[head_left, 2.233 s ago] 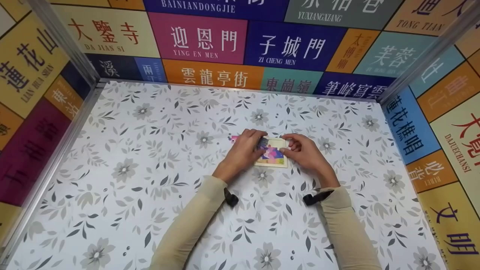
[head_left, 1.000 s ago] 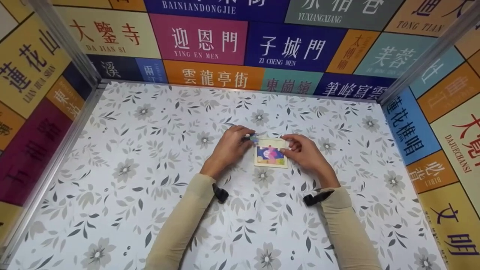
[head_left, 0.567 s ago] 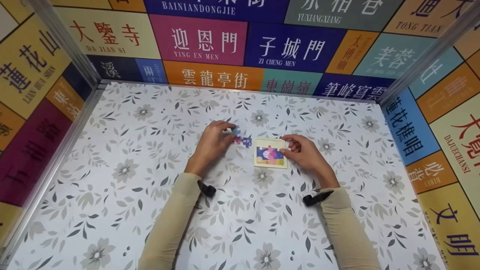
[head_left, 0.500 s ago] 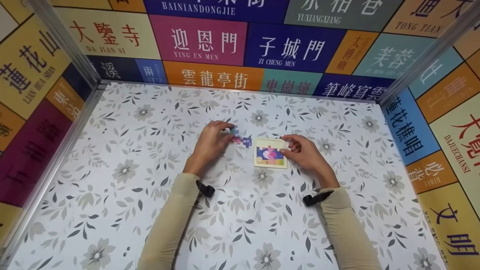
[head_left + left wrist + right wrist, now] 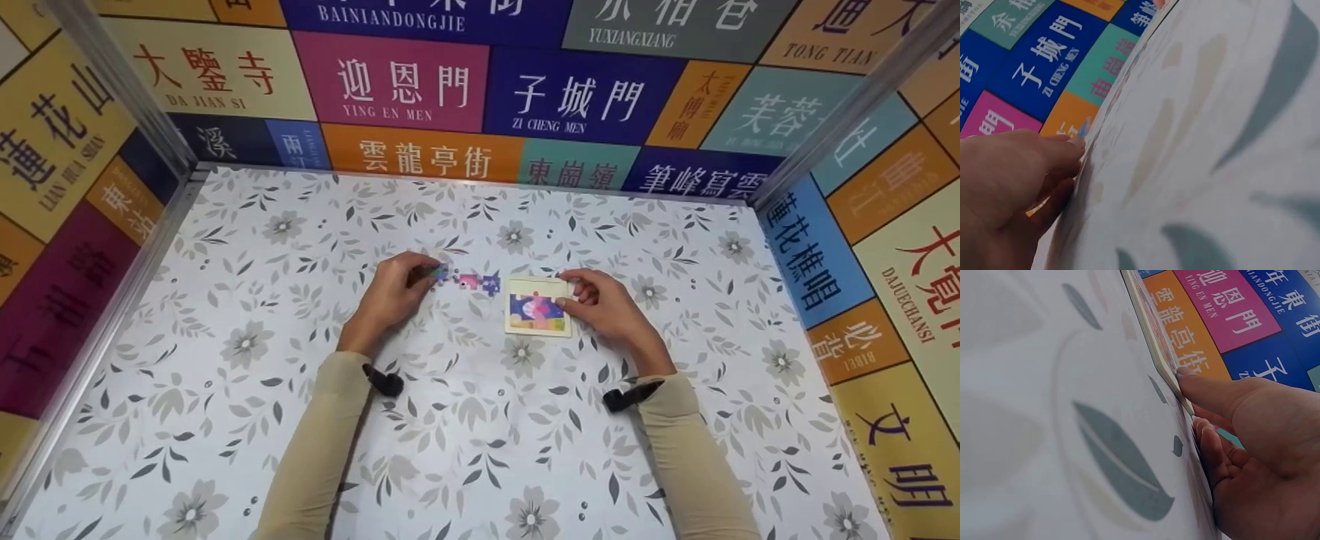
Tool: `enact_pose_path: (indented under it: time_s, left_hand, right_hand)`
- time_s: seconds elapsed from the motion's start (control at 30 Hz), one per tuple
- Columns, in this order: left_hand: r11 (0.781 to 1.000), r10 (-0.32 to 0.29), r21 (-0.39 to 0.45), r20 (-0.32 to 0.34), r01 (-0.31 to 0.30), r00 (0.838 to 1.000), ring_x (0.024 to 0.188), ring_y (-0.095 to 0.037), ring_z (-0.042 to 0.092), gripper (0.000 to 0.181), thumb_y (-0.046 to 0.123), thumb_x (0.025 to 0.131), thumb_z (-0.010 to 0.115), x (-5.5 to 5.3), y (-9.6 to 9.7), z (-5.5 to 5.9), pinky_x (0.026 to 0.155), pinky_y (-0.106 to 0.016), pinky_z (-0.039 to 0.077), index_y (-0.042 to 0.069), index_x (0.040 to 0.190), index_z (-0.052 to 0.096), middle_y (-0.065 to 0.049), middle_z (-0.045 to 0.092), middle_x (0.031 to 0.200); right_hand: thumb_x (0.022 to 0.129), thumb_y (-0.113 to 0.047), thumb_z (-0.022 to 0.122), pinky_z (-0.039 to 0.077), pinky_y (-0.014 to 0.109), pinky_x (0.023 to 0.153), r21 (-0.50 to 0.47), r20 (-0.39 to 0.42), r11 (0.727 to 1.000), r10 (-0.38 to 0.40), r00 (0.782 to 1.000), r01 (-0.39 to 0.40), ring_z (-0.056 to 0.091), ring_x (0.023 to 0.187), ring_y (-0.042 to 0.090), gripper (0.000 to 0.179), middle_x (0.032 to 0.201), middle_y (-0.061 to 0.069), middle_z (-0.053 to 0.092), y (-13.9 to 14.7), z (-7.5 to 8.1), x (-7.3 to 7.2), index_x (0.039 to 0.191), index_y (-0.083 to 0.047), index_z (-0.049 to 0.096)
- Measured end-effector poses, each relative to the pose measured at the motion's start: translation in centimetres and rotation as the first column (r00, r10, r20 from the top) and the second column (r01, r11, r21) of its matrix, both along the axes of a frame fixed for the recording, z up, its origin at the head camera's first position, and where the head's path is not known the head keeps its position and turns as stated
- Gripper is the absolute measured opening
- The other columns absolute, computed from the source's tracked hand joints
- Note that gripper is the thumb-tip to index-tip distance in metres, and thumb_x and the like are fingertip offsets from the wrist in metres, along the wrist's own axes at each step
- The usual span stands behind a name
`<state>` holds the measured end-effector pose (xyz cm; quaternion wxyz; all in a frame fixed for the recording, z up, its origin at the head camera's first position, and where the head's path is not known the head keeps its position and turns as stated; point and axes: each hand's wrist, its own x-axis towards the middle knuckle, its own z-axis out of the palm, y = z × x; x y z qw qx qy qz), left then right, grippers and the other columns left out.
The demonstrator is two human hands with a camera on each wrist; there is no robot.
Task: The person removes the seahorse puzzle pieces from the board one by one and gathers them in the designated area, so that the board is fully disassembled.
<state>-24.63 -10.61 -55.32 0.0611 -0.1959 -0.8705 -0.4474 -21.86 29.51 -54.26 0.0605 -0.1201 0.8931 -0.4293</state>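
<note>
A small square jigsaw puzzle board (image 5: pixel 514 328) with a cream frame lies on the table. Its lower part shows a pink and purple picture, while the top strip is bare. My right hand (image 5: pixel 611 311) grips the board's right side, thumb on the rim in the right wrist view (image 5: pixel 1202 388). To the left, my left hand (image 5: pixel 391 296) pinches a blue-green puzzle piece (image 5: pixel 441 271) at its fingertips; a bit of blue shows there in the left wrist view. Between that hand and the board lie a pink puzzle piece (image 5: pixel 469 282) and a purple puzzle piece (image 5: pixel 491 284).
The table (image 5: pixel 247 435) is covered in white cloth printed with grey flowers and leaves. Colourful panels (image 5: pixel 390 82) with lettering stand along its back and sides, with metal strips at the corners.
My left hand has moved off the board to the left, with the blue-green puzzle piece in its fingertips. The pink and purple pieces have come into view. My right hand stays at the board.
</note>
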Motion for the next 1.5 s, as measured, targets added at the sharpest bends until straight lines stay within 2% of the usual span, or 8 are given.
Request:
enact_pose_path:
  time_s: [0.17,0.5,0.8,0.93,1.07,1.17,1.3,1.5]
  left_hand:
    - [0.999,-0.042,0.02,0.004,0.042,0.999,0.105,-0.027,0.076,0.017,0.005,0.098,0.078,0.0,-0.7,-0.4,0.093,-0.044,0.06,0.005,0.115,0.082,-0.01,0.081,0.116]
    - [0.995,-0.088,-0.04,0.016,0.089,0.996,0.125,-0.031,0.072,0.02,0.006,0.1,0.075,-0.1,-0.8,-0.3,0.111,-0.044,0.055,0.006,0.118,0.083,-0.012,0.078,0.128]
    - [0.996,-0.094,-0.003,0.044,0.094,0.995,0.111,-0.028,0.073,0.018,0.005,0.099,0.075,0.0,-0.6,0.0,0.098,-0.045,0.06,0.004,0.115,0.083,-0.013,0.076,0.124]
    - [0.998,-0.065,0.025,0.046,0.064,0.997,0.104,-0.026,0.071,0.018,0.009,0.1,0.076,0.2,-0.3,0.6,0.094,-0.043,0.059,0.005,0.116,0.081,-0.011,0.075,0.119]
    - [0.999,-0.031,0.018,0.024,0.03,0.999,0.102,-0.026,0.071,0.019,0.013,0.101,0.075,0.4,0.8,1.3,0.094,-0.043,0.06,0.005,0.118,0.081,-0.012,0.075,0.116]
    - [0.999,-0.049,0.011,0.015,0.049,0.999,0.104,-0.026,0.073,0.02,0.01,0.101,0.075,0.6,2.2,1.8,0.096,-0.042,0.061,0.006,0.12,0.081,-0.013,0.076,0.116]
    - [0.991,-0.135,0.018,0.02,0.135,0.991,0.104,-0.027,0.075,0.022,0.008,0.101,0.075,1.0,4.5,2.4,0.096,-0.04,0.062,0.005,0.122,0.08,-0.014,0.077,0.118]
    - [0.962,-0.272,-0.004,0.06,0.272,0.96,0.107,-0.025,0.074,0.025,0.01,0.103,0.072,1.5,8.2,2.8,0.097,-0.036,0.062,0.002,0.127,0.077,-0.015,0.076,0.119]
  right_hand:
    - [0.1,-0.023,0.08,0.047,0.02,0.079,0.01,-0.004,1.0,0.018,1.0,-0.018,0.057,0.089,0.02,0.047,0.11,0.016,0.063,-0.1,0.0,0.0,0.143,-0.009,0.068]
    - [0.1,-0.024,0.081,0.049,0.021,0.08,0.024,0.001,1.0,0.014,1.0,-0.014,0.058,0.09,0.019,0.046,0.11,0.012,0.063,-0.2,0.2,0.0,0.142,-0.011,0.068]
    - [0.099,-0.024,0.081,0.049,0.021,0.08,0.021,0.002,1.0,0.01,1.0,-0.01,0.058,0.09,0.019,0.047,0.109,0.012,0.063,-0.1,0.0,-0.1,0.143,-0.012,0.068]
    - [0.1,-0.023,0.081,0.049,0.02,0.079,0.024,0.001,1.0,0.007,1.0,-0.007,0.058,0.089,0.018,0.046,0.108,0.011,0.063,-0.1,0.0,-0.1,0.143,-0.011,0.068]
    - [0.1,-0.023,0.081,0.048,0.02,0.078,0.019,0.013,1.0,0.003,1.0,-0.003,0.057,0.089,0.019,0.046,0.108,0.011,0.062,-0.1,0.2,0.0,0.143,-0.011,0.068]
    - [0.1,-0.023,0.081,0.047,0.021,0.077,0.01,0.034,1.0,-0.001,0.999,0.001,0.056,0.089,0.019,0.047,0.108,0.011,0.061,-0.1,0.2,0.0,0.143,-0.012,0.067]
    - [0.1,-0.024,0.08,0.046,0.021,0.077,0.0,0.051,1.0,-0.004,0.999,0.004,0.055,0.09,0.02,0.048,0.11,0.014,0.061,-0.1,0.2,0.0,0.144,-0.011,0.067]
    - [0.102,-0.027,0.078,0.046,0.02,0.078,-0.011,0.052,1.0,-0.016,0.999,0.017,0.055,0.091,0.02,0.046,0.11,0.014,0.061,-0.3,0.2,0.0,0.143,-0.012,0.068]
